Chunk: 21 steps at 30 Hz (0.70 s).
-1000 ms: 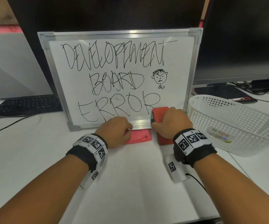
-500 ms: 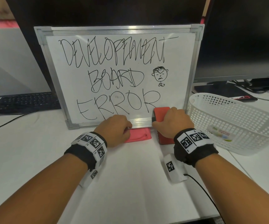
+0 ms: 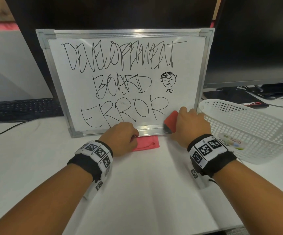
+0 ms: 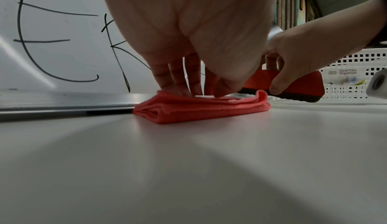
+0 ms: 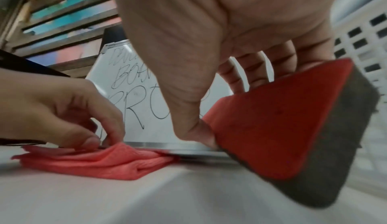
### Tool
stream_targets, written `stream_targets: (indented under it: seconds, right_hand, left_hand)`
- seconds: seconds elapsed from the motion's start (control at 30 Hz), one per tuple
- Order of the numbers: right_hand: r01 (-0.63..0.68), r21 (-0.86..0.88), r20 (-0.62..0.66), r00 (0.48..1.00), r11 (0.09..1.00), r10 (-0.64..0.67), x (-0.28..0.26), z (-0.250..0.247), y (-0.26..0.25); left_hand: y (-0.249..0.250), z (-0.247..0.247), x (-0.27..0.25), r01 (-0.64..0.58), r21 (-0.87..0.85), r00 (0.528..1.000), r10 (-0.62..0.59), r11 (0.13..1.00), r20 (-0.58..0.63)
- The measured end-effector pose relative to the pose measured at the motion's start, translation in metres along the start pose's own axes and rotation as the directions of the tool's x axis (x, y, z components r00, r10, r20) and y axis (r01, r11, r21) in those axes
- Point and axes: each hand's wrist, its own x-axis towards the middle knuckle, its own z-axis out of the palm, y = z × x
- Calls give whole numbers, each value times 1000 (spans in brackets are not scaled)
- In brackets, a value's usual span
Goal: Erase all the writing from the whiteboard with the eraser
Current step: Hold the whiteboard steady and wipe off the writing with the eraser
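White desk [image 3: 145, 192] with, at far left, a black keyboard [image 3: 23, 108], dark monitors behind, and an aluminium-framed whiteboard [image 3: 185, 65] propped upright at centre, fully lettered "DEVELOPMENT BOARD ERROR" beside a small doodled face. At its foot the left hand [image 3: 120, 138] pinches a folded pink cloth [image 3: 147, 144] with curled fingertips; just right, the right hand [image 3: 190, 124] grips the red, dark-felted eraser [image 3: 170, 120], tilted and raised off the desk before the board's lower right corner. Far right: a white perforated basket [image 3: 249, 131] holding a label printed "Oval Tray Organizer".
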Motion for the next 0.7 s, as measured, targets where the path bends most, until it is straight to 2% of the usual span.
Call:
stream_targets:
  seconds: [0.1,0.2,0.43,0.57,0.7]
  right_hand:
    - [96,-106,-93,990,990,-106,-1,0,-5]
    - [166,-189,-130,973,968,-192,3,1,-4]
    - [186,-219,-184,956,958,-228,10,2,6]
    - [226,-210,-247,929,951,-275,13,5,2]
    - [261,-230,-227,922,938,-313,13,8,-8]
  left_hand:
    - [-1,0,1,-1,-13,1000,1,1000,2]
    - [-2,0,1,-1,-20,1000,1,1000,-8]
    - [-8,2,-1,-14,-79,999,11,997,-40]
    - [-14,0,-6,-17,-115,997,9,993,-73]
    - [-16,0,-10,-16,-119,996,5,993,-86]
